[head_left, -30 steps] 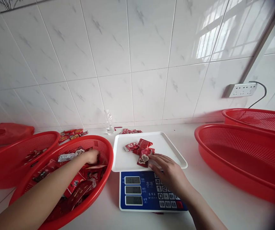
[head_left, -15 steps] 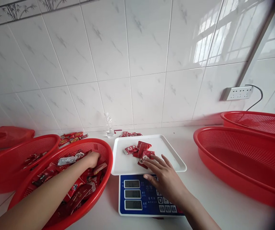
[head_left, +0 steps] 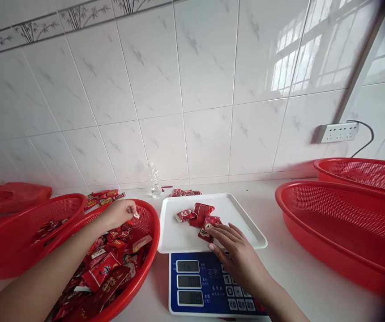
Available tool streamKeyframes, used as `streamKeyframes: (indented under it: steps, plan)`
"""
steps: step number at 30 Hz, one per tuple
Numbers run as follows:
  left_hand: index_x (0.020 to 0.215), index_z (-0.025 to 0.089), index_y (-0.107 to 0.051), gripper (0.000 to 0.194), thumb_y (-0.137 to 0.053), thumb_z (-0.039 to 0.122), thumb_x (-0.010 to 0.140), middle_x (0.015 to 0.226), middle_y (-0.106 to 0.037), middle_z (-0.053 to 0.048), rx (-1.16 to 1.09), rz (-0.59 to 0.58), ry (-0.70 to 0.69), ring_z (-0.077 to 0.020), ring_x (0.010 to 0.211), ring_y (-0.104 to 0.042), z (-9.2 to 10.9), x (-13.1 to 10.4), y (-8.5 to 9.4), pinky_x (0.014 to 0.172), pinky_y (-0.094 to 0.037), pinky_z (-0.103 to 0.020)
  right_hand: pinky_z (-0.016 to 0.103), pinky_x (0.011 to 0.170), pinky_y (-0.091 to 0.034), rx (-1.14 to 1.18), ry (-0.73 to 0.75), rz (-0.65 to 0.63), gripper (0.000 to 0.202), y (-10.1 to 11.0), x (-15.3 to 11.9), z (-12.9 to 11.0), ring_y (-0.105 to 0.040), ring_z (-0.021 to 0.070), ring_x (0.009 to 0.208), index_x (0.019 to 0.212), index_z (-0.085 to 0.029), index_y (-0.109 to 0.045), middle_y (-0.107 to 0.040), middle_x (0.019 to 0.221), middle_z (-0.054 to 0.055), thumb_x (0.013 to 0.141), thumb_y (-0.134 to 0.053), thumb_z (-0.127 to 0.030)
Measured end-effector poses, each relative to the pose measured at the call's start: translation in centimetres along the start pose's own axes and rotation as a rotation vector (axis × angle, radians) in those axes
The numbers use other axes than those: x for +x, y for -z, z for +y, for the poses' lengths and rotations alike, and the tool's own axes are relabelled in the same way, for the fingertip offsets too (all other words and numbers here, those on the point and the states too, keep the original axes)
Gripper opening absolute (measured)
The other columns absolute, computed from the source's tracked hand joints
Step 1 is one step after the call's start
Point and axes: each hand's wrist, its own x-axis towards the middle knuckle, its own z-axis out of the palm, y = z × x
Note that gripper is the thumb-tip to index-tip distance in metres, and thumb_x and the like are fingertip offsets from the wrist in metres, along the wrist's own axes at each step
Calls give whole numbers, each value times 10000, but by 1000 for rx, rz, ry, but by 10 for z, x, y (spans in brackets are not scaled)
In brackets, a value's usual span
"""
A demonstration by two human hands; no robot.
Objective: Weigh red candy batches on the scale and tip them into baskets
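Observation:
My left hand point(head_left: 122, 213) is lifted above the red basket point(head_left: 155, 228), its fingers closed on a small white-and-red packet point(head_left: 136, 215), mostly hidden. Below it lie many red snack packets point(head_left: 107, 269). On the white scale tray point(head_left: 242, 223) rest a few red packets: a small patterned one point(head_left: 186, 215), a plain red one point(head_left: 202, 213) and one with dark lettering point(head_left: 207, 232). My right hand point(head_left: 234, 250) is open, fingers stretched out, with its fingertips at the lettered packet. Its palm is over the keypad of the blue scale panel point(head_left: 212, 293).
Left stands another red basket point(head_left: 78, 203), with a red plastic bag point(head_left: 24, 195) behind. A clear bottle point(head_left: 154, 181) and loose packets point(head_left: 184, 192) sit by the wall. Two red baskets point(head_left: 313, 250) stand on the right, below a power strip point(head_left: 338, 133).
My left hand has risen out of the packets in the basket, now with a small packet at its fingertips. My right hand stays by the lettered packet. The view has shifted slightly.

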Motion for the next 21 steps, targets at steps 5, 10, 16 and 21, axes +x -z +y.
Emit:
streamKeyframes:
  steps: [5,10,16,21]
  plan:
    - [711,196,-591,61,-578,219,656,811,-688,6,-330,9,-134,-185,800,-637,66,-17,-7,751,-492,-290,446,908,-478,28,-2,46,259,0,1,0,-631,216,1003,1111,-256,-614,-696,1043,48,900,-468,-301]
    - [765,186,-592,83,-559,152,696,835,-679,-18,-467,-152,-224,-183,828,-639,100,-19,-65,761,-514,-300,435,902,-479,42,-10,52,238,-1,0,2,-634,214,990,1073,-248,-617,-697,1031,50,912,-450,-301]
    - [1113,222,-569,450,-468,18,725,1244,-513,-85,-186,60,-354,-229,1234,-428,98,-8,-105,1056,-339,-387,436,887,-485,28,-30,95,237,0,1,4,-644,212,957,1067,-237,-615,-702,1012,56,909,-456,-316]
    - [1310,249,-456,649,-406,-19,721,1492,-244,-44,-170,-203,-282,-242,1389,-162,107,-4,-115,1141,-176,-414,440,867,-486,-9,-59,101,228,-2,0,6,-641,216,942,1052,-218,-618,-700,1010,65,902,-466,-298]
